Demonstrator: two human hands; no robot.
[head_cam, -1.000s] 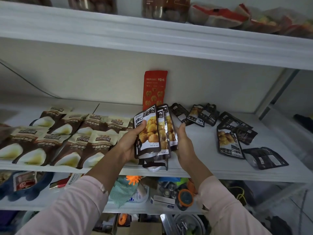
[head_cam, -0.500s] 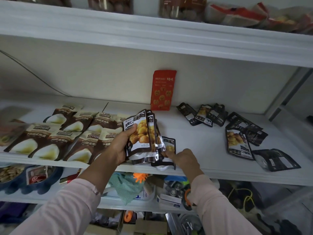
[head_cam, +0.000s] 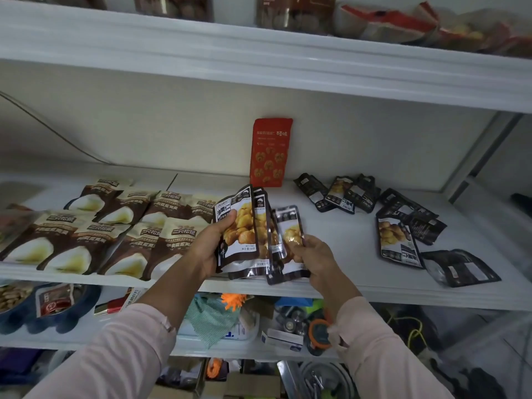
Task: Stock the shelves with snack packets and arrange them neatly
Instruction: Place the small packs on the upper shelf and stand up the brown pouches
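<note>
My left hand (head_cam: pixel 210 249) grips a fanned stack of dark chestnut packets (head_cam: pixel 241 231), held upright over the front of the white middle shelf (head_cam: pixel 345 246). Just to the right, my right hand (head_cam: pixel 313 256) pinches one more chestnut packet (head_cam: pixel 289 231) beside the stack, its lower edge near the shelf front. Several brown-and-cream packets (head_cam: pixel 95 234) lie in neat overlapping rows on the shelf's left part. More dark chestnut packets (head_cam: pixel 397 240) lie scattered on the right part.
A red packet (head_cam: pixel 270 152) stands against the back wall. The upper shelf (head_cam: pixel 259 56) holds jars and red bags. On the shelf below are blue bowls (head_cam: pixel 49 306), a green cloth (head_cam: pixel 213 318) and boxes.
My right hand has lifted from the shelf front and taken hold of the single packet, raising it next to the stack. My left hand stays on the stack.
</note>
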